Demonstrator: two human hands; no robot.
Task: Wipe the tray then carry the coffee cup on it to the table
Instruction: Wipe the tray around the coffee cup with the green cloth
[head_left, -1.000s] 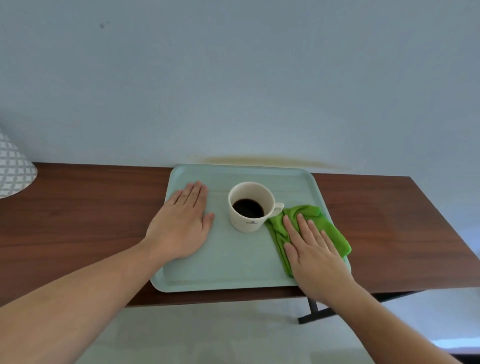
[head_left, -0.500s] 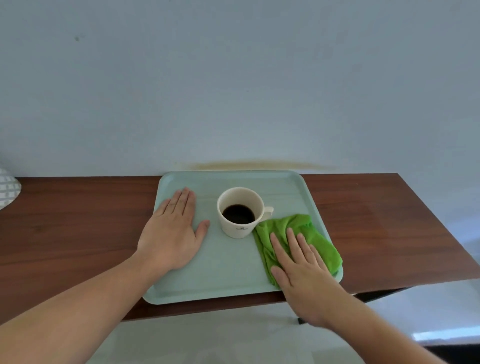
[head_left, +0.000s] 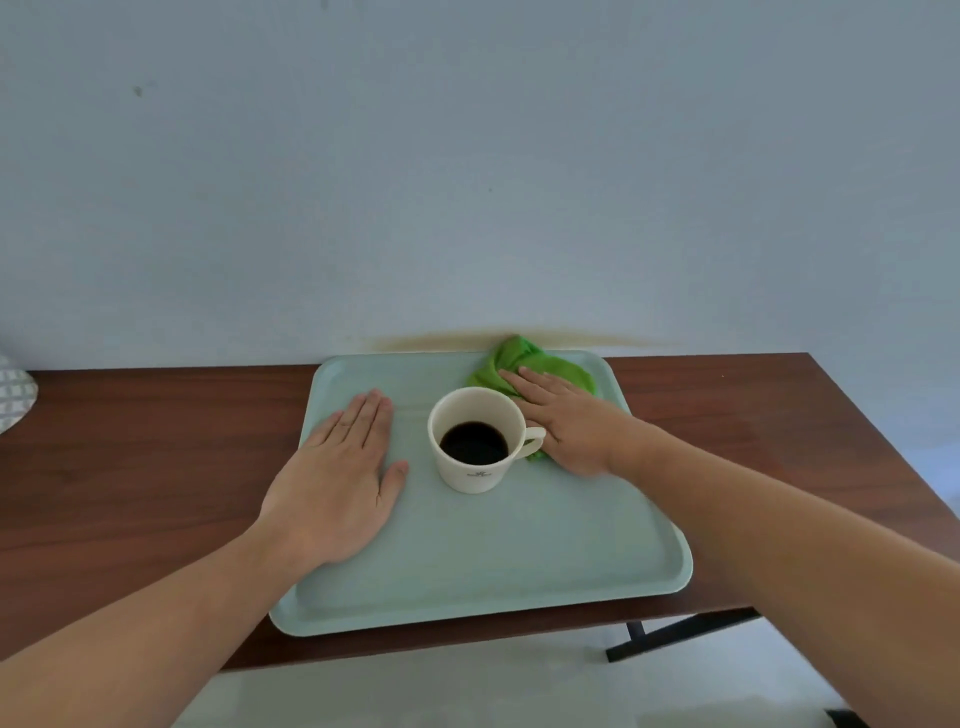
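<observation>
One tray, one coffee cup, one green cloth, two hands, one worktop.

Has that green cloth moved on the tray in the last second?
Yes. The cloth slid under the right hand from the tray's near right part, beside the cup, to the far right corner behind it.

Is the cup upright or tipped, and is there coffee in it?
Upright on the tray: the cup shows a level rim and dark coffee inside.
</observation>
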